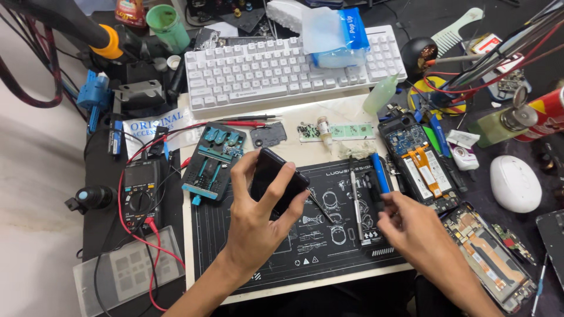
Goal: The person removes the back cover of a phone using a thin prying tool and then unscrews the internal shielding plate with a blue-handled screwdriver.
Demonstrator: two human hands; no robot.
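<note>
Black phone (276, 179) gripped in the left hand (258, 220), lifted over the mat (294, 258)
Right hand (408, 220) curls loosely by the tools (367, 188) at the mat's right edge; whether it pinches anything, I cannot tell; phone looks closed, opened phones (420, 167) lie right

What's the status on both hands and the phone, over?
Left hand gripping black phone above mat. Right hand touching black tool. Nothing between them.
</note>
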